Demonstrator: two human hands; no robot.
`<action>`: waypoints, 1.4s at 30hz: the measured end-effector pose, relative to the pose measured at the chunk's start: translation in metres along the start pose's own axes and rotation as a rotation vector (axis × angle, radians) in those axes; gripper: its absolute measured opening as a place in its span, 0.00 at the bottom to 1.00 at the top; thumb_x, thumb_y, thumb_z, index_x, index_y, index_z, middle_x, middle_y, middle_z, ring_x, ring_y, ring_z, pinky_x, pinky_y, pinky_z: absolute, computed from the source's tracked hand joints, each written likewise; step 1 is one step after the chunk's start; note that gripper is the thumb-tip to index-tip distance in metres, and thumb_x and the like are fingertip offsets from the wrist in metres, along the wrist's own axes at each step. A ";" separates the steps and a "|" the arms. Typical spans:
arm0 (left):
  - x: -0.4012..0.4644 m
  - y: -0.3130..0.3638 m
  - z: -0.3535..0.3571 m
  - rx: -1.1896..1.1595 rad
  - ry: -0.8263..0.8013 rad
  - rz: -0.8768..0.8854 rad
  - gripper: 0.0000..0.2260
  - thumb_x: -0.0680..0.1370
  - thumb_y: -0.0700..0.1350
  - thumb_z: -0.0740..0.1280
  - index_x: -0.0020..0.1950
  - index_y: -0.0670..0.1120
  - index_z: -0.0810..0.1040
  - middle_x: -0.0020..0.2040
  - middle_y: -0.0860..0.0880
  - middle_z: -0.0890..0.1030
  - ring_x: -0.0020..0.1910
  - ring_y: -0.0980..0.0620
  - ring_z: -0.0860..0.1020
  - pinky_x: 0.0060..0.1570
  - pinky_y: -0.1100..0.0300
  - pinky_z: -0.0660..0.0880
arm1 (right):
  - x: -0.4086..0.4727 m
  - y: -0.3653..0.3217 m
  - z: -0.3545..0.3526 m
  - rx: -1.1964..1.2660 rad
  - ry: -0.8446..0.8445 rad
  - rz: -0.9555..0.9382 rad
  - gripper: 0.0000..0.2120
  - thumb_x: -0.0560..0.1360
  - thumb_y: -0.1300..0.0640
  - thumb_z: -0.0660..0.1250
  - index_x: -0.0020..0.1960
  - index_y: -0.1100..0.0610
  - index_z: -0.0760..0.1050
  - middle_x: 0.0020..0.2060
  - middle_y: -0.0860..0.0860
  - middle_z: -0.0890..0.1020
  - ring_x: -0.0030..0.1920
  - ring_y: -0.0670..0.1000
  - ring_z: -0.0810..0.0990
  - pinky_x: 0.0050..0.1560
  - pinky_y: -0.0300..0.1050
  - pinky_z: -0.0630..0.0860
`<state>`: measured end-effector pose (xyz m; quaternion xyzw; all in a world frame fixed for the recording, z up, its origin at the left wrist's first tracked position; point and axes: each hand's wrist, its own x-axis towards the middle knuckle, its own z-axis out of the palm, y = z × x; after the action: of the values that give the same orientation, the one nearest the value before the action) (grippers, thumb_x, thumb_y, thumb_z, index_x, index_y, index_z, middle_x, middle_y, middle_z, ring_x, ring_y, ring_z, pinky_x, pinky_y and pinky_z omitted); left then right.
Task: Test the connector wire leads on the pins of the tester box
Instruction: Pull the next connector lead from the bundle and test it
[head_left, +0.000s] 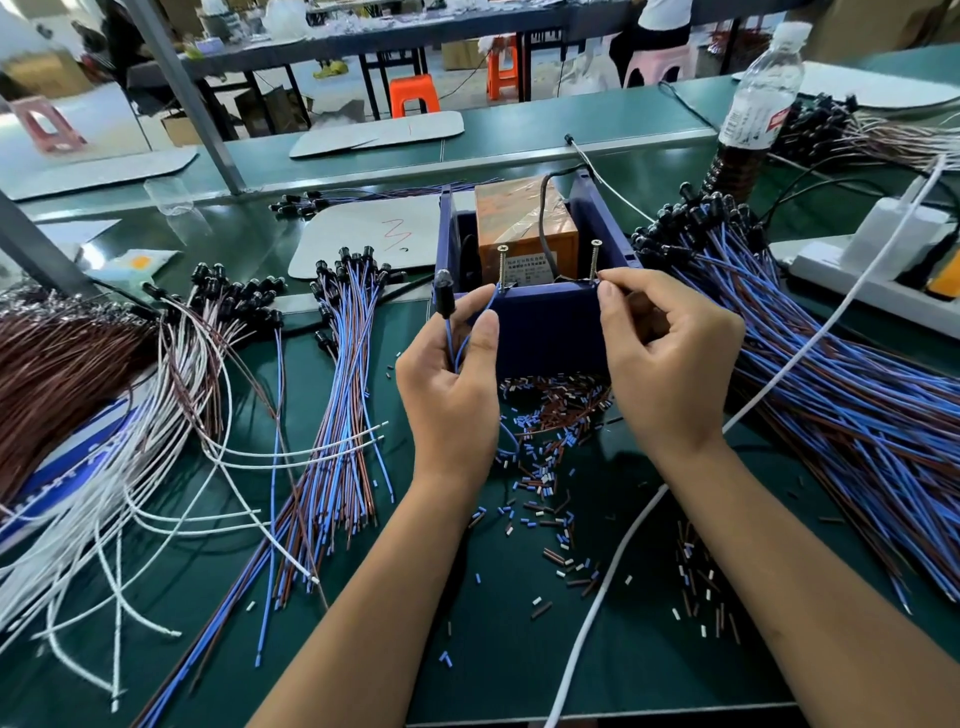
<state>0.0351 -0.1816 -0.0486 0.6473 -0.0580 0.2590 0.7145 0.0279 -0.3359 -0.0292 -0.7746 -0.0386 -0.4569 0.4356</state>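
Note:
The tester box (545, 322) is a blue open tray holding an orange block, with two upright screw pins: the left pin (502, 266) and the right pin (594, 261). My left hand (452, 384) grips a black connector (444, 297) with a blue lead that loops up to the foot of the left pin. At the foot of the right pin my right hand (670, 358) pinches the other lead end between thumb and forefinger. The lead tip itself is too small to make out.
A bundle of blue and brown connector wires (343, 395) lies to the left, and a bigger heap (831, 374) to the right. White and brown wires (104, 415) fill the far left. Cut insulation bits (545, 467) litter the mat. A water bottle (753, 109) and power strip (872, 270) stand at right.

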 end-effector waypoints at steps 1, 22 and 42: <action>0.000 0.000 0.000 0.005 0.006 0.001 0.09 0.81 0.44 0.68 0.59 0.46 0.85 0.33 0.60 0.76 0.30 0.55 0.66 0.33 0.62 0.66 | 0.000 0.000 0.000 0.000 0.002 0.003 0.07 0.82 0.59 0.69 0.52 0.58 0.86 0.38 0.44 0.83 0.38 0.38 0.80 0.40 0.32 0.74; 0.000 0.002 -0.002 -0.002 0.000 0.009 0.09 0.82 0.42 0.67 0.57 0.50 0.86 0.30 0.56 0.67 0.29 0.53 0.59 0.29 0.59 0.57 | 0.000 0.000 0.001 -0.024 0.019 -0.004 0.08 0.81 0.61 0.69 0.53 0.60 0.87 0.42 0.48 0.86 0.39 0.42 0.81 0.43 0.32 0.75; 0.005 0.000 -0.001 0.149 0.103 0.150 0.07 0.81 0.42 0.68 0.53 0.49 0.86 0.29 0.59 0.67 0.30 0.59 0.63 0.32 0.65 0.61 | 0.005 0.002 -0.002 -0.025 0.012 -0.066 0.06 0.81 0.59 0.72 0.46 0.60 0.86 0.37 0.48 0.84 0.37 0.45 0.81 0.39 0.36 0.75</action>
<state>0.0392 -0.1789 -0.0465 0.6784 -0.0501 0.3481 0.6451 0.0304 -0.3401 -0.0266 -0.7757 -0.0558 -0.4759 0.4106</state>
